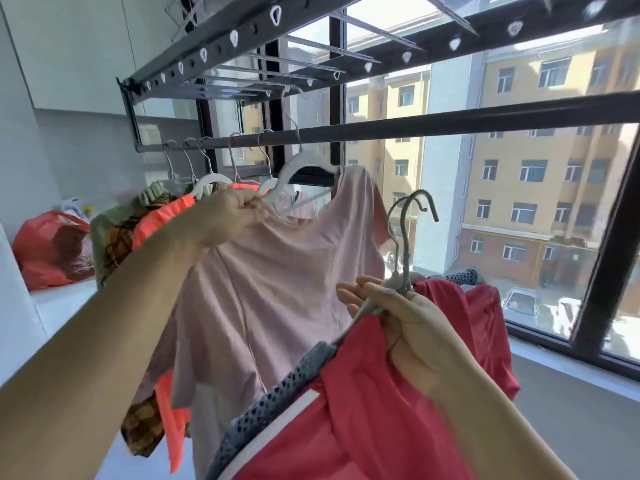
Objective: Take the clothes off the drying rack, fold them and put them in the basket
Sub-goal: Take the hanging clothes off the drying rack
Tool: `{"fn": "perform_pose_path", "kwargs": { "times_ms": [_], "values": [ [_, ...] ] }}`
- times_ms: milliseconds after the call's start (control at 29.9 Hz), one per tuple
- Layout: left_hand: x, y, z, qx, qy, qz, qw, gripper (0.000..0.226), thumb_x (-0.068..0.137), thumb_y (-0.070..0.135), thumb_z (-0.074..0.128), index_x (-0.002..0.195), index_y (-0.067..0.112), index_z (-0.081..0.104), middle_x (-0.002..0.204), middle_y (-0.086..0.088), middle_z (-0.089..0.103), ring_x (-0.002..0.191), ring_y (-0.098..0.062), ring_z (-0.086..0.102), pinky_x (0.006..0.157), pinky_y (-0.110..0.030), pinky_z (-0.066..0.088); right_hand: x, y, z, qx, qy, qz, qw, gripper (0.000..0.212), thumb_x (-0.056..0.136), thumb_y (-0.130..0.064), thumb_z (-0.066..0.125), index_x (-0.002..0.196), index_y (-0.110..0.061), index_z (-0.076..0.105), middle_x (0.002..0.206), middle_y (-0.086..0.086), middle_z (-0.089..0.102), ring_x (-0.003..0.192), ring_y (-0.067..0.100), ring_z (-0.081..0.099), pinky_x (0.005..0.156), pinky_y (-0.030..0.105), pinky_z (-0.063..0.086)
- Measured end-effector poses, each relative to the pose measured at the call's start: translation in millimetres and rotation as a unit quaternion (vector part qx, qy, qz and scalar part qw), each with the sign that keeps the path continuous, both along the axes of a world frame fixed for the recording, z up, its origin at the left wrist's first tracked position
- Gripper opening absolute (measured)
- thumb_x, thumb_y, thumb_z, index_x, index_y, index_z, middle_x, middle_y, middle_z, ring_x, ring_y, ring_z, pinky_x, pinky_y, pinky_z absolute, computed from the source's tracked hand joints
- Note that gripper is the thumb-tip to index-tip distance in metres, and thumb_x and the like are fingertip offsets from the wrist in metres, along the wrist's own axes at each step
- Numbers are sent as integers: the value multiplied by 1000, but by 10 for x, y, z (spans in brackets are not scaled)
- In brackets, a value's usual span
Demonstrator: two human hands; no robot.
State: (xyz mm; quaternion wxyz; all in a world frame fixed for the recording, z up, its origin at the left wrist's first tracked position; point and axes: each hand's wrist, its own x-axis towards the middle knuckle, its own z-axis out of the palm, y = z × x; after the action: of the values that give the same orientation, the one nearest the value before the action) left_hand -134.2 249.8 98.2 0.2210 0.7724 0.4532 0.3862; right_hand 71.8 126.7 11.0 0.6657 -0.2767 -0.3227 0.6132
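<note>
Several garments (162,213) hang on the rail (415,128); the left hand (235,213) pinches the pink T-shirt (277,289) just below it. The right hand (408,327) grips grey hangers (405,237) bearing red clothing (363,410), off the rail. No folding evident; basket not visible.

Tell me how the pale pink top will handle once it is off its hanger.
Probably floppy: the pale pink top sags in soft folds below where the left hand pinches its neckline. Likely light, since that pinch alone bunches and lifts the cloth. It holds no shape, so folding it will probably need both hands or a surface.
</note>
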Motion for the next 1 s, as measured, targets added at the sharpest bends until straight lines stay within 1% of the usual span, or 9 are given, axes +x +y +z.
{"fn": "perform_pose_path", "kwargs": {
  "times_ms": [100,234,334,434,535,602,735,902,1003],
  "values": [
    [-220,-242,-51,52,7,-8,999,16,92,19,54,97,7,64,78,-3,53,78,-11,48,72,-18,34,-59,-7,81,25,-16,9,1000,47,69,-8,60,113,7,54,100,23,69,84,23,69,74,25,57],
    [-224,-526,-413,23,-21,-76,997,19,90,12,58,84,27,68,75,24,66,72,10,56,74,-11,38,-285,105,181,53,-27,10,998,42,63,-14,67,101,2,63,91,17,68,84,21,64,70,22,56],
    [-204,-640,-677,-54,-77,-101,990,8,86,17,63,87,20,71,89,8,73,88,-13,66,85,-24,44,-458,201,196,70,-55,10,996,27,56,-20,71,76,-3,68,79,12,60,72,18,56,59,20,51],
    [-252,-686,-792,-68,-54,-117,989,17,91,9,54,92,17,69,93,-1,72,86,-6,66,77,-15,48,-568,283,130,77,-79,11,994,24,68,-18,64,78,3,58,71,14,53,62,18,52,52,21,46],
    [-342,-644,-811,-64,15,-127,990,18,94,18,51,101,23,67,97,4,72,91,-5,66,83,-18,48,-646,345,68,90,-67,19,993,20,76,-14,57,70,5,57,83,21,58,90,26,64,71,23,50],
    [-369,-603,-832,-51,48,-132,989,21,95,27,48,104,27,66,97,11,71,91,1,64,84,-17,47,-679,383,58,90,-37,20,995,16,79,-11,53,79,5,57,98,24,64,108,24,63,84,25,54],
    [-366,-476,-860,-40,45,-130,990,24,96,36,43,104,34,65,98,16,69,93,5,62,86,-18,46,-700,502,21,74,53,12,996,42,77,-7,52,116,7,51,111,24,65,99,28,67,79,32,57],
    [-327,-326,-748,-1,66,-144,987,36,85,59,43,102,35,64,96,16,68,90,6,61,81,-16,49,-626,664,52,79,45,2,996,47,75,-8,50,119,8,49,103,22,69,90,27,70,79,32,57],
    [-317,-80,-467,56,-24,-111,992,19,85,39,52,93,26,63,87,8,68,80,2,62,72,-13,46,-595,814,62,81,50,7,995,50,75,-9,50,120,12,47,102,25,68,91,29,69,78,33,57]
  ]
}}
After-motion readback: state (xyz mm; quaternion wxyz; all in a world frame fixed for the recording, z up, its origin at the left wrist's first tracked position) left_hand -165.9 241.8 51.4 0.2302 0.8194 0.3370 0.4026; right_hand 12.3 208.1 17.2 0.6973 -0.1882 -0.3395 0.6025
